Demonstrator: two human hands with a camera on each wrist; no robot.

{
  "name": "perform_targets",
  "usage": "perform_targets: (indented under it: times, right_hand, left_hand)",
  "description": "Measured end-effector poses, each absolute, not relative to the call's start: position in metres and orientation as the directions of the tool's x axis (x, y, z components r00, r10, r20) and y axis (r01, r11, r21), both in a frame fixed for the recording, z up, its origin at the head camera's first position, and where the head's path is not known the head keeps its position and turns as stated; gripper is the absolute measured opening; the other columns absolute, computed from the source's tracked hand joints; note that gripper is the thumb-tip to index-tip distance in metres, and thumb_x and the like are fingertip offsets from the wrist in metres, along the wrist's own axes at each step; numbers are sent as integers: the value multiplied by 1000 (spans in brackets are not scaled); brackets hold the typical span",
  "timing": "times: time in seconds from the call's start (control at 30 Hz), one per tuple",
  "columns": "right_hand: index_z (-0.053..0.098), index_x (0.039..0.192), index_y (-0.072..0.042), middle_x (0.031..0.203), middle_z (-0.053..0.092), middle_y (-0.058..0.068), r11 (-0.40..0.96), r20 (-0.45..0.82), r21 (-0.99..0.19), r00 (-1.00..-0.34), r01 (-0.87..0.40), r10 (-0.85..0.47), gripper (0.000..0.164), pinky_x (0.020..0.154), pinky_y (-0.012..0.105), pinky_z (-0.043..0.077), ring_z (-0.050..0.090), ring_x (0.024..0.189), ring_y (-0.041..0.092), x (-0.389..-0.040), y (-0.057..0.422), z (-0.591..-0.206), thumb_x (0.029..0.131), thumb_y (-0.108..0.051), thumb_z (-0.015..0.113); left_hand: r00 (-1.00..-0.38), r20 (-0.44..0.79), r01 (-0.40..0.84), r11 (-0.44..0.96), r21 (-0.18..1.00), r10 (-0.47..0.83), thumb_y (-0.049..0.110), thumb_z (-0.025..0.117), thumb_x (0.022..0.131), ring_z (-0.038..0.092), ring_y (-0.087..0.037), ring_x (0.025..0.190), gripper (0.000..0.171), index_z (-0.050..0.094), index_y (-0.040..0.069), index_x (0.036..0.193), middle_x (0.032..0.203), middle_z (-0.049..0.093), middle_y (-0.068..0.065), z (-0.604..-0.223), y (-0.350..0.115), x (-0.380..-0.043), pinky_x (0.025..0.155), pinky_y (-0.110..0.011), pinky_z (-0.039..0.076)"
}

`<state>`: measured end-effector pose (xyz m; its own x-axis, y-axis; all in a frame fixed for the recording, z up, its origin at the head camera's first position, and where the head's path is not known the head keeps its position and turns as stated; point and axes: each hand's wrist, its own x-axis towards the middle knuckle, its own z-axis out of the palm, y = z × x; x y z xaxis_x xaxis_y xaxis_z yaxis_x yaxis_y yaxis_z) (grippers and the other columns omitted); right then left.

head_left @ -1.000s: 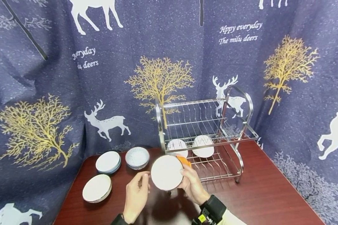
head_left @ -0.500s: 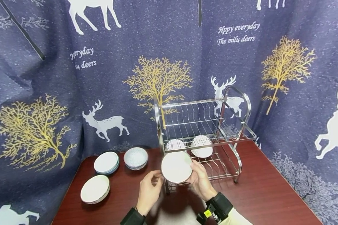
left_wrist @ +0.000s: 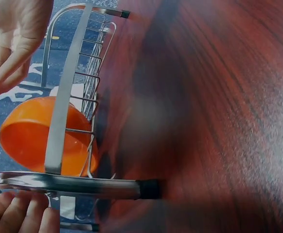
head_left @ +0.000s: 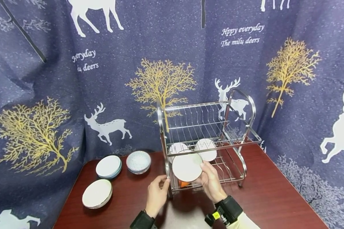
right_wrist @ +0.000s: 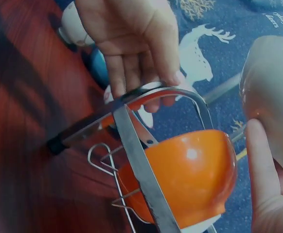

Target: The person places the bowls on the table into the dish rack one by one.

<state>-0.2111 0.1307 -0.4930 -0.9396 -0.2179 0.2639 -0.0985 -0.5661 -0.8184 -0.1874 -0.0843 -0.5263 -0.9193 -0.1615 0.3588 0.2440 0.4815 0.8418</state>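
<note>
My right hand (head_left: 211, 181) holds a white bowl (head_left: 187, 167) by its side, its pale inside turned toward the head camera. The bowl is in front of the lower tier of a metal dish rack (head_left: 215, 148). My left hand (head_left: 157, 194) grips the rack's left front post, thumb on one side and fingers on the other, as the right wrist view shows around the frame (right_wrist: 156, 90). An orange bowl (left_wrist: 27, 131) sits tilted on the lower tier, mostly hidden behind the white bowl in the head view. Two white bowls (head_left: 207, 149) stand behind it.
On the table's left are a blue-rimmed stack of bowls (head_left: 109, 166), a patterned blue-white stack (head_left: 138, 161) and a cream bowl (head_left: 97, 193). The rack's upper tier (head_left: 197, 122) overhangs the lower one. A deer-print curtain (head_left: 109, 79) hangs behind the reddish-brown table (head_left: 263, 194).
The right hand has carried the white bowl rightward to the rack's lower tier. The left hand has moved right and now grips the rack's left post.
</note>
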Motion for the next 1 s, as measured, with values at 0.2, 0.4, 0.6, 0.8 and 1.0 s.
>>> perform_targets:
  times: [0.2, 0.4, 0.6, 0.8, 1.0]
  right_hand:
    - [50, 118, -6, 95, 66, 3, -535, 246, -835, -957, -131, -151, 22, 73, 38, 55, 64, 83, 14, -214, 136, -491, 100, -17, 44]
    - [47, 115, -3, 92, 65, 3, -507, 225, -846, -973, -164, -60, 22, 73, 40, 55, 64, 81, 14, -216, 140, -488, 100, -18, 48]
    - [48, 110, -2, 95, 60, 4, -459, 168, -870, -983, -181, 70, 22, 72, 35, 56, 62, 81, 12, -220, 141, -486, 97, -18, 56]
    - [46, 121, 4, 91, 54, 4, -359, 151, -910, -972, -208, 181, 34, 68, 28, 54, 58, 79, 10, -221, 143, -483, 95, -13, 59]
    - [45, 128, 2, 97, 49, 6, -172, 157, -962, -946, -211, 283, 40, 68, 25, 48, 54, 80, 8, -222, 146, -486, 94, -13, 60]
  left_hand:
    - [-922, 348, 233, 478, 847, -168, 11, 66, 90, 65, -13, 71, 8, 69, 5, 94, 79, 68, -1, -528, -81, -187, 65, -26, 52]
    - [-926, 332, 222, 456, 862, -177, 9, 65, 90, 62, -10, 68, 4, 68, 6, 89, 77, 67, -2, -529, -79, -187, 61, -24, 50]
    - [-925, 338, 224, 471, 853, -173, 8, 65, 90, 57, -6, 62, 4, 67, 7, 87, 72, 64, 1, -529, -79, -187, 59, -23, 48]
    - [-930, 325, 215, 464, 859, -171, 11, 65, 91, 56, -5, 61, 5, 67, 8, 88, 71, 62, 2, -528, -79, -186, 57, -22, 47]
    - [-919, 352, 233, 475, 849, -179, 10, 65, 90, 56, -4, 60, 4, 67, 7, 88, 71, 63, 2, -530, -77, -185, 56, -23, 48]
